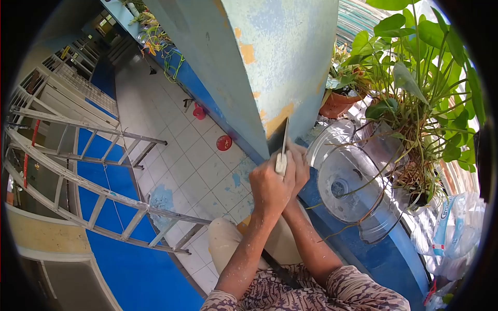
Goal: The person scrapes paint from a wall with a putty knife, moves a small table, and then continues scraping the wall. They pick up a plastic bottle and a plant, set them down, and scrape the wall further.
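Note:
A putty knife [280, 163] with a pale handle stands blade up against the lower part of a light blue pillar [295, 57]. My left hand [268, 187] is wrapped round its handle. Just beside it, my right hand [298, 165] is closed against the handle and the left hand, with its fingers partly hidden. The thin blade meets the pillar near a bared yellow patch [278, 119]. More paint is worn off along the pillar's edge, and its face looks patchy white and blue. Pale specks dot both forearms.
A ladder [98, 193] stands at the left on the tiled floor [179, 150], which has blue paint flakes. A red round object [224, 143] lies near the ledge. At right are a clear plastic container [340, 173], a potted plant [340, 103] and plastic bottles [451, 228].

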A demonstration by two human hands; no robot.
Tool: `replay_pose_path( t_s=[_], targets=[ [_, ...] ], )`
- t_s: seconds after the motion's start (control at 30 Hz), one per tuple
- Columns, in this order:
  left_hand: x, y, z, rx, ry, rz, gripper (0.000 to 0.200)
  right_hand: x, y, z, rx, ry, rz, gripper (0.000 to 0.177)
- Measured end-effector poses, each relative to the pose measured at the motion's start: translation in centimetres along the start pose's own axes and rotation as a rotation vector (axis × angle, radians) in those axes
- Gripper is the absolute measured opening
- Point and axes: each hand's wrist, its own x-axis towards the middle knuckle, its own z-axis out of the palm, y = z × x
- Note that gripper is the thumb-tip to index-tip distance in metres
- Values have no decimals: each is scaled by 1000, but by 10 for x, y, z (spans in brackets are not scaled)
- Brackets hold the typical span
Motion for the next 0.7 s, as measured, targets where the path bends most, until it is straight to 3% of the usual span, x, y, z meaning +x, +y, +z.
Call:
replay_pose_path(
  t_s=[0.1,0.17,0.2,0.3,0.4,0.53,0.6,0.7],
  targets=[
    [15,7,11,38,-70,45,28,11,4,-2,48,-23,119,40],
    [14,10,14,64,-44,57,27,0,35,7,254,27,181,41],
    [5,7,15,43,8,10,26,-4,31,1,199,-4,71,42],
    [3,7,11,23,7,-24,26,5,4,-12,15,-109,68,42],
    [12,11,9,57,-114,-28,21,7,17,-2,115,-29,14,44],
    [9,13,10,54,-96,-13,21,11,10,-9,125,-40,59,44],
    [6,14,8,45,-65,-39,20,7,11,-11,17,-121,0,48],
    [25,15,21,70,-100,30,19,21,22,-10,105,-173,87,51]
  ],
)
